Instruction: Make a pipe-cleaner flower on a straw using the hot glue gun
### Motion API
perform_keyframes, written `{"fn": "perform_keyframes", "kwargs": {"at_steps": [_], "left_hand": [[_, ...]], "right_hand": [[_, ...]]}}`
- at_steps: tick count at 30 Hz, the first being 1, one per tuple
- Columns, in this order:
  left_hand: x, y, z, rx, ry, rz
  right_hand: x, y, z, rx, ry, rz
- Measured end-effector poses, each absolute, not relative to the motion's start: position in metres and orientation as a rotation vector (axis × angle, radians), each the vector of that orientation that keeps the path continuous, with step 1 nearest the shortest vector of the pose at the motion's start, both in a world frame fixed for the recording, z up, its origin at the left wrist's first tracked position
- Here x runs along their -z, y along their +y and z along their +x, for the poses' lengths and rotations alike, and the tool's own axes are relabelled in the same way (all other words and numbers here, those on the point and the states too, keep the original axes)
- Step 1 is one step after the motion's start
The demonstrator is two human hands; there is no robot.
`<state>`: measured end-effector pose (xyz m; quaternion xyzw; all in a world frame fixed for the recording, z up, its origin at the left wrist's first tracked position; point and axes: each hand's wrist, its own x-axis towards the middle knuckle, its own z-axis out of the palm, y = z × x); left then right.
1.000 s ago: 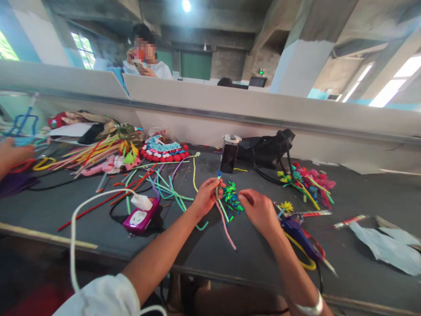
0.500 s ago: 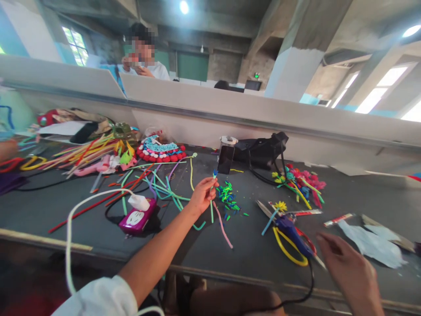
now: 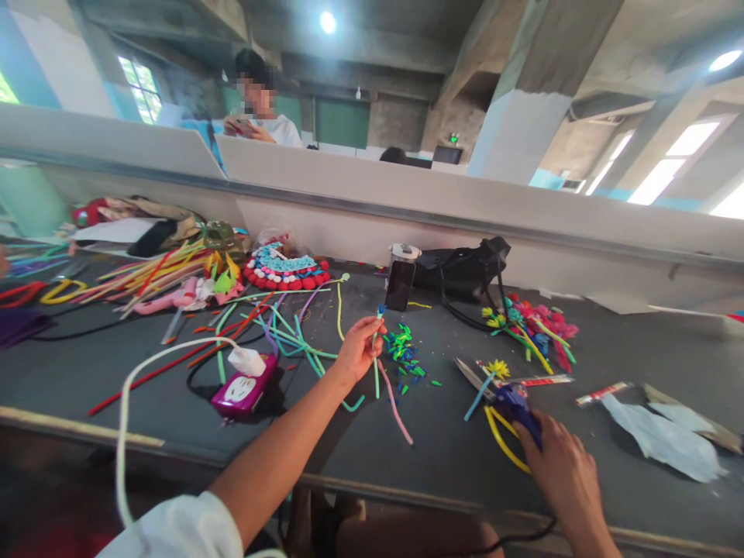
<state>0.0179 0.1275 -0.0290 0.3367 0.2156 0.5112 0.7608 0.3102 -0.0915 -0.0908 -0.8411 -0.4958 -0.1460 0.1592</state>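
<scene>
Above the middle of the table, my left hand (image 3: 360,347) pinches a light green pipe cleaner (image 3: 377,380) with small blue pieces at its upper end. Just right of that hand lies a heap of green and blue cut bits (image 3: 404,349). My right hand (image 3: 561,465) is closed round the handle of a dark blue glue gun (image 3: 514,403), which still lies on the table. Under the gun are scissors (image 3: 470,376) with a yellow handle, their blades pointing left. Beside them are a yellow fuzzy flower (image 3: 498,369) and a short blue stem (image 3: 480,397).
A purple power adapter (image 3: 244,387) with a white plug and cable sits at left. Farther back are a phone (image 3: 400,285), a black bag (image 3: 465,267), finished fuzzy flowers (image 3: 546,329) and a pile of pipe cleaners (image 3: 156,275). Crumpled white paper (image 3: 663,438) lies right. A person stands beyond the partition.
My right hand has moved left from beside the glue gun and has taken hold of its handle. My left hand stays nearly in place with the pipe cleaner.
</scene>
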Motion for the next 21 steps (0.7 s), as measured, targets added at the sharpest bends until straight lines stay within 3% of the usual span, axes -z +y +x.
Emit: {"fn": "perform_keyframes", "kwargs": {"at_steps": [10, 15, 21], "left_hand": [[0.03, 0.128, 0.018, -1.108, 0.467, 0.755], [0.031, 0.128, 0.018, -1.106, 0.468, 0.758], [0.032, 0.128, 0.017, -1.113, 0.482, 0.76]], "right_hand": [[0.073, -0.119, 0.327, 0.71, -1.17, -2.181], [0.058, -0.123, 0.318, 0.525, -1.08, -2.13], [0.071, -0.055, 0.253, 0.321, -1.371, -1.955]]}}
